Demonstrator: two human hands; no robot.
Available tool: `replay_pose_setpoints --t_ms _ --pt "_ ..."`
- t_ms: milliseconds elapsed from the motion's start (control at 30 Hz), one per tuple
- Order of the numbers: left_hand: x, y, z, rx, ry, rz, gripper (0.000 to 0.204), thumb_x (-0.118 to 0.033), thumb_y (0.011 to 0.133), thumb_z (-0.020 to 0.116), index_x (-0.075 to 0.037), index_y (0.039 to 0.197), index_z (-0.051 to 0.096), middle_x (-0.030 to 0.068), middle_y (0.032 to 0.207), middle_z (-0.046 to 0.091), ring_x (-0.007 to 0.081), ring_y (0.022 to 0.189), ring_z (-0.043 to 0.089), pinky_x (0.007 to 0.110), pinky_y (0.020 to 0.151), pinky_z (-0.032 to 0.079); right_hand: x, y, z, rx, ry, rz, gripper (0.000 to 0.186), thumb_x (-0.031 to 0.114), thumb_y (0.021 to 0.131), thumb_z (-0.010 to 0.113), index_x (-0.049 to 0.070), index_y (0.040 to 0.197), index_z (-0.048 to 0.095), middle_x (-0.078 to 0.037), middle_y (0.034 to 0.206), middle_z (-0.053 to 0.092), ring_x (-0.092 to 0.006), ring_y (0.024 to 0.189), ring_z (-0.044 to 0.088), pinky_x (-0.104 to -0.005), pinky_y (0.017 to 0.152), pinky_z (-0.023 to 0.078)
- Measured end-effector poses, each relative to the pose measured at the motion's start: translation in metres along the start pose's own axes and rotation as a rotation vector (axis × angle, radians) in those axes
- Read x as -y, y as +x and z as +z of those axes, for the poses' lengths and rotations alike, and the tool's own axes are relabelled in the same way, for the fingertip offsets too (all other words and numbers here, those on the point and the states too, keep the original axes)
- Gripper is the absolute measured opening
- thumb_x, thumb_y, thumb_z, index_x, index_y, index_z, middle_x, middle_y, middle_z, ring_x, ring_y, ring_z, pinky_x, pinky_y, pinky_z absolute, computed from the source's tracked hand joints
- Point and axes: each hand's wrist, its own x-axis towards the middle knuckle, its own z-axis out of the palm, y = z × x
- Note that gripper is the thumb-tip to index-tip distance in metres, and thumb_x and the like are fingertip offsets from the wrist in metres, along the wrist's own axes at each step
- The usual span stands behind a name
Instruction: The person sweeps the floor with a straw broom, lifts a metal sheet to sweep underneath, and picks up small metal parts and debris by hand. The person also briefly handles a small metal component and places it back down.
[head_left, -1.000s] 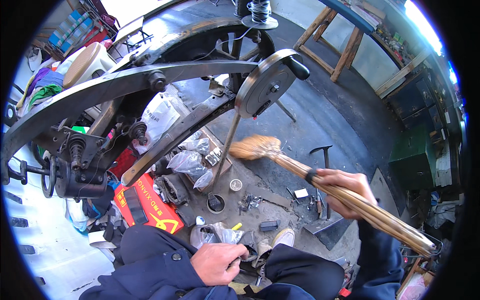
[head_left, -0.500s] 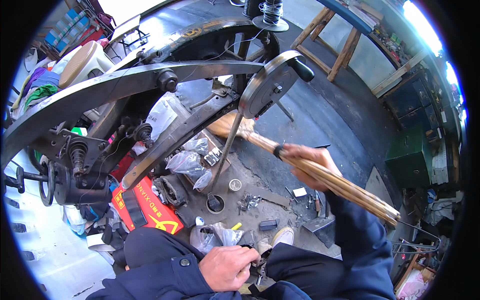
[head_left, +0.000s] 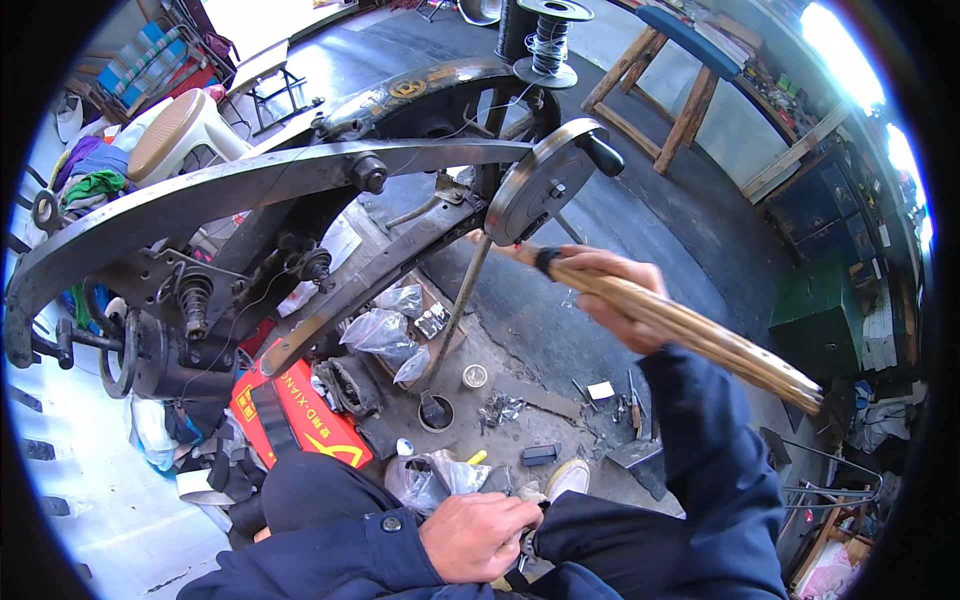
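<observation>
My right hand (head_left: 622,290) is wrapped round the handle of a straw broom (head_left: 725,342), just below a black band. The handle slants from the middle of the view down to the right. Its far end passes behind the round metal handwheel (head_left: 535,190) of a cast-iron sewing machine (head_left: 425,80), so the bristles are hidden. Low in front of my body, my left hand (head_left: 480,535) is closed, and whatever it may hold cannot be made out. Beside it lie a clear plastic bag (head_left: 415,480) and a yellow-tipped object (head_left: 477,457).
A red box (head_left: 300,410) lies left of my knees, under the machine's long arm. On the floor are a small pot (head_left: 435,412), a round tin (head_left: 474,376) and a dustpan (head_left: 640,460). A wooden-legged stool (head_left: 690,100) stands far right; a wire spool (head_left: 547,45) tops the machine.
My right hand has raised the broom slightly away from me; its bristles, partly visible before, are now behind the handwheel. The whole view has shifted a little. My left hand stays closed.
</observation>
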Motion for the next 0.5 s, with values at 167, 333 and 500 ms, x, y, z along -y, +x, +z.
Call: replay_pose_setpoints --t_ms 167,333,500 --pt "0.003 0.000 -0.002 -0.015 -0.003 0.017 0.025 -0.005 0.082 0.063 -0.007 0.107 0.063 0.0110 0.091 0.067 0.0327 0.087 0.068 0.043 0.074 0.055 0.015 -0.044 -0.004 0.254 -0.032 0.324 0.042 0.008 0.084 0.075 0.001 0.125 0.070 -0.021 0.128 0.071 -0.0331 0.129 0.065 -0.0427 0.107 0.053" --pt "0.003 -0.003 -0.001 0.021 -0.009 0.023 0.027 -0.006 0.081 0.062 -0.006 0.109 0.061 0.0131 0.092 0.067 0.0350 0.088 0.067 0.046 0.076 0.055 0.109 -0.083 -0.073 0.313 -0.157 0.355 0.039 0.005 0.082 0.072 0.001 0.121 0.072 -0.023 0.124 0.073 -0.0329 0.116 0.072 -0.0407 0.103 0.056" --pt "-0.001 -0.001 0.004 -0.011 -0.002 0.062 0.025 -0.004 0.082 0.062 -0.007 0.107 0.065 0.0117 0.091 0.068 0.0330 0.086 0.068 0.043 0.073 0.055 0.113 -0.059 -0.077 0.125 -0.119 0.146 0.037 0.004 0.082 0.070 -0.004 0.119 0.072 -0.023 0.118 0.075 -0.0330 0.121 0.070 -0.0418 0.107 0.054"
